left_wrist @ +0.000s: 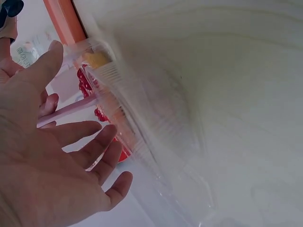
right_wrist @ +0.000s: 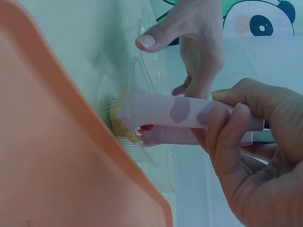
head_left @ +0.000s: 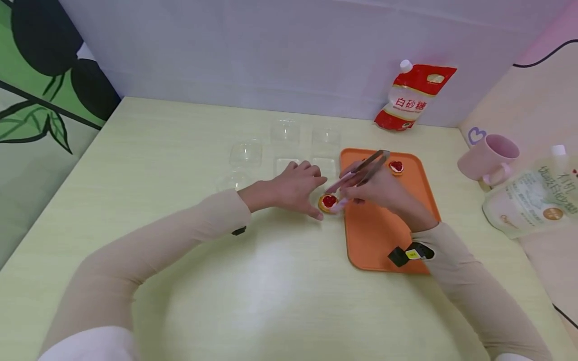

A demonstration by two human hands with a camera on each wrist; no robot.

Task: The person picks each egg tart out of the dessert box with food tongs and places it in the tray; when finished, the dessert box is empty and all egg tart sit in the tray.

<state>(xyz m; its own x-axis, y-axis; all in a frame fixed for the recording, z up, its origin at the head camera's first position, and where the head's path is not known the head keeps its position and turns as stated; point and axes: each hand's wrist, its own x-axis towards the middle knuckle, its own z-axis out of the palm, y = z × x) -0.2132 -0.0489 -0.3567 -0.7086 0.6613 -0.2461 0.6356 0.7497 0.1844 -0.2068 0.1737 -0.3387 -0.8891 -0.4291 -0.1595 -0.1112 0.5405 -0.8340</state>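
A small round tart (head_left: 328,201) with red topping and white cream sits within a clear plastic box (right_wrist: 137,80), between my two hands. My right hand (head_left: 379,188) grips metal tongs (head_left: 377,163) with pink tips. In the right wrist view the tong tips (right_wrist: 142,106) reach the tart; whether they squeeze it I cannot tell. My left hand (head_left: 295,189) is held beside the tart with fingers spread and nothing gripped. The left wrist view shows its palm (left_wrist: 47,156) close to the clear box. Under my right hand lies an orange tray (head_left: 384,240).
Another tart (head_left: 396,167) is on the tray's far part, and one more is mostly hidden by my right hand. Several clear plastic containers (head_left: 246,153) stand behind my left hand. A red sugar bag (head_left: 408,98), a pink mug (head_left: 485,160) and a pouch (head_left: 535,195) stand along the table's edges.
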